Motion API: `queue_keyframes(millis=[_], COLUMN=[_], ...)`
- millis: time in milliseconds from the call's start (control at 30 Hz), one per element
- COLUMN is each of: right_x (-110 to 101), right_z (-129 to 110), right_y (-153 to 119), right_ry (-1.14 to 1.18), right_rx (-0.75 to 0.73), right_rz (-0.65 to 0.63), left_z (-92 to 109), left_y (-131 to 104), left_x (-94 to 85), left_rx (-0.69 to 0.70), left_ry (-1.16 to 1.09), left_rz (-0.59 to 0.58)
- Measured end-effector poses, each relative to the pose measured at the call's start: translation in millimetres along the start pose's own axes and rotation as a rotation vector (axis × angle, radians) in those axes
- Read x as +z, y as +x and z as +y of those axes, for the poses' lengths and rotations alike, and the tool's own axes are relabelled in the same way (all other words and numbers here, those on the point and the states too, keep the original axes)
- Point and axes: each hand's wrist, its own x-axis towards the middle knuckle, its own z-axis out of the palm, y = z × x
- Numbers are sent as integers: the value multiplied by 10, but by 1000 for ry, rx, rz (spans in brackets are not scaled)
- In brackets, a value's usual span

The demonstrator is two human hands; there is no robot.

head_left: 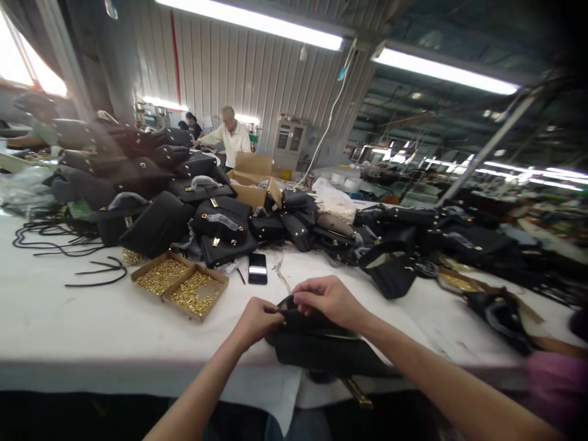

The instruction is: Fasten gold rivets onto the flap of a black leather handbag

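A black bag (pixel 326 352) lies at the front edge of the white-covered table, a gold metal piece (pixel 357 392) hanging below it. My left hand (pixel 261 321) pinches the left end of the bag's upper edge between thumb and fingers. Curled over the same edge, just to the right, is my right hand (pixel 321 299), its fingertips pressed together at the bag; anything small between them is too hidden to make out. Left of my hands sits a cardboard tray (pixel 164 298) with two compartments of small gold fittings.
A phone (pixel 258 269) lies beyond my hands. Behind it are piled black bags (pixel 225 220) and an open cardboard box (pixel 252 195). Black cords (pixel 103 269) lie at left. At right are another tray (pixel 459 282) and a person's pink sleeve (pixel 555 383). People stand farther back.
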Motion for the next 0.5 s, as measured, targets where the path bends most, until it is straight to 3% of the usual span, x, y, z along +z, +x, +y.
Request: queue_keyframes(millis=[167, 500], right_x=[19, 301], right_z=[202, 559], right_y=[-209, -145], right_ry=[-70, -532], right_rx=[-19, -280], right_rz=[-53, 151], left_z=[9, -11], left_y=[12, -19], left_x=[13, 28], left_rx=[-17, -39], left_ry=[0, -20], left_rz=[-11, 39])
